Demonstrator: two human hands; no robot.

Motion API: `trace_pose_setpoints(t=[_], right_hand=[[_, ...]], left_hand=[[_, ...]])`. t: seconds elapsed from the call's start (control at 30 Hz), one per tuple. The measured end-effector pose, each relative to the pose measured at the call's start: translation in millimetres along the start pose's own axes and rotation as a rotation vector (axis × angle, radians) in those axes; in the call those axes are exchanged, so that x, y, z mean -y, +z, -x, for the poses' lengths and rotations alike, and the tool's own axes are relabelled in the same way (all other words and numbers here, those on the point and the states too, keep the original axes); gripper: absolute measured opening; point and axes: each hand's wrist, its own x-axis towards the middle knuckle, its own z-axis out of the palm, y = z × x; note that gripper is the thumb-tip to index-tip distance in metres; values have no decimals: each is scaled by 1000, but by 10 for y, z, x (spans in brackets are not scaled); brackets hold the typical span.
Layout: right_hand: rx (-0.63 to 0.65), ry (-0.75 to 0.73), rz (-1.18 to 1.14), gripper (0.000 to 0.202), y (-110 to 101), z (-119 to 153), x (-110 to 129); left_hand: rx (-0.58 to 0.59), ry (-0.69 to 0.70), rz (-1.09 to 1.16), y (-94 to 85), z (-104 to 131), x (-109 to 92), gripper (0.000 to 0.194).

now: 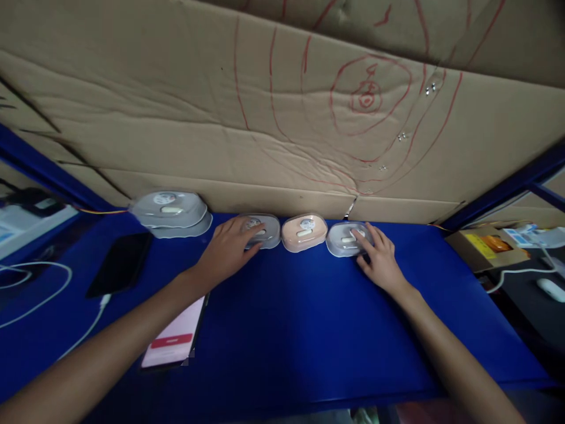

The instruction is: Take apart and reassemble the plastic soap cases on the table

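Note:
Three small plastic boxes with clear lids stand in a row against the cardboard. My left hand (232, 238) lies over the left end of the left grey box (270, 227), fingers stretched across its lid and thumb apart at the front. Between my hands sits a peach-coloured box (304, 235), touched by neither. My right hand (378, 253) is at the right end of the other grey box (339, 240), its fingers spread and one fingertip on the lid. Each lid bears a round sticker, partly covered on the two grey boxes.
Stacked grey boxes (176, 215) stand at the back left. A dark phone (121, 265) with a white cable and a lit phone (176, 335) lie on the blue table (300, 335). Marked cardboard (286, 135) walls the back. At right are an open carton (474, 256) and a mouse (551, 290).

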Motion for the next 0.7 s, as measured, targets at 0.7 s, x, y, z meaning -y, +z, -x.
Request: trace_pose_setpoints(t=[0.7], right_hand=[[83, -232, -274, 60, 247, -679, 1176]], left_hand=[[43, 125, 259, -82, 568, -615, 49]])
